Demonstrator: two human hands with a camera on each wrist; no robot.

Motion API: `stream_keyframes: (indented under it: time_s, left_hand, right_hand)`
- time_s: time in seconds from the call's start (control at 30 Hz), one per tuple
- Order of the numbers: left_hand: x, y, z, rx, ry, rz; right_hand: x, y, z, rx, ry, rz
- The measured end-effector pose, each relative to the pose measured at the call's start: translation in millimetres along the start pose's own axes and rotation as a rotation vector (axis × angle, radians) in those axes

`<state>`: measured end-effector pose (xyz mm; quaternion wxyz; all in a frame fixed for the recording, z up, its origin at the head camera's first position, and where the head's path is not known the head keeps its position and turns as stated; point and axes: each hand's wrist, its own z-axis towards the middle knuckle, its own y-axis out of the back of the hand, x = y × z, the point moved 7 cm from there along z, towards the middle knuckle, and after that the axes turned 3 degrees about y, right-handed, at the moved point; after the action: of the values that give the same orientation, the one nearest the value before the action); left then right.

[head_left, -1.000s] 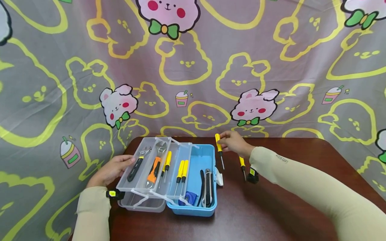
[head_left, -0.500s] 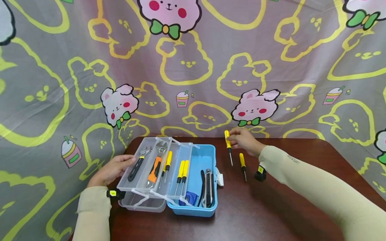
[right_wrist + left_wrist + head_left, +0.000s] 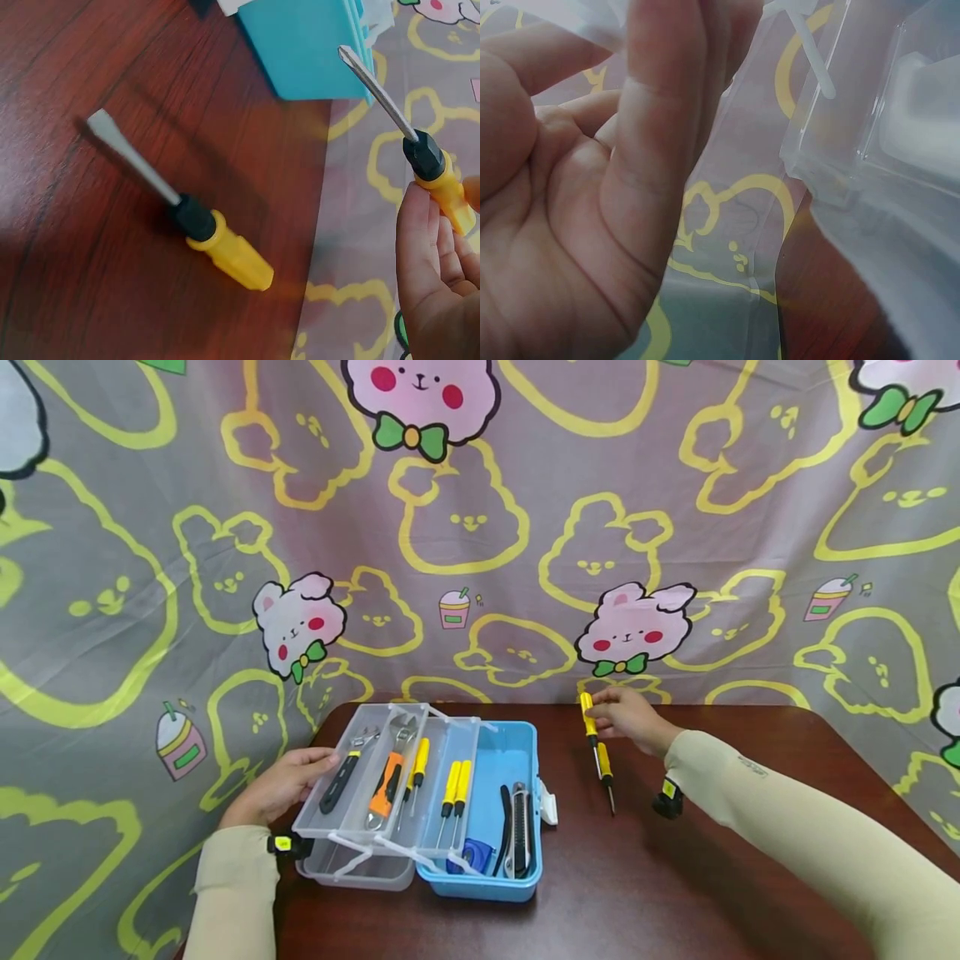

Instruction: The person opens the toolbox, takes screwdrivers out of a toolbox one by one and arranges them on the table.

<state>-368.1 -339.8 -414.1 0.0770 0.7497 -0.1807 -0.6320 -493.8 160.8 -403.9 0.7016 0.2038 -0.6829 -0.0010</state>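
A cartoon-printed grey curtain [image 3: 510, 539] hangs beyond the far, left and right edges of the wooden table [image 3: 622, 906]; nearest the left edge lies a black-handled adjustable wrench [image 3: 341, 782], then an orange-handled wrench [image 3: 385, 787]; farther from that edge, a blue tape measure [image 3: 477, 853] and utility knife [image 3: 519, 833].

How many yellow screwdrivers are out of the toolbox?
2: one screwdriver held in the right hand, another screwdriver lying on the table. The right arm could hide more.
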Motion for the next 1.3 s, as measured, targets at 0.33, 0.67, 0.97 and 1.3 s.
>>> stream_keyframes:
  time_s: [0.33, 0.67, 0.97, 1.3]
  left_hand:
    - [-1.0, 0.0, 0.3, -0.003, -0.003, -0.003]
    - [3.8, 0.7, 1.5, -0.017, 0.016, -0.013]
    - [2.9, 0.7, 0.9, -0.002, 0.001, -0.005]
    - [1.9, 0.2, 1.4, 0.005, -0.009, 0.001]
  right_hand:
    - [-16, 11, -4.8, -0.01, 0.0, 0.008]
    - [-44, 13, -11.4, -0.013, -0.068, -0.008]
    - [-56, 16, -14.5, -0.037, -0.063, -0.013]
    - [-70, 17, -18.0, -0.042, -0.067, -0.007]
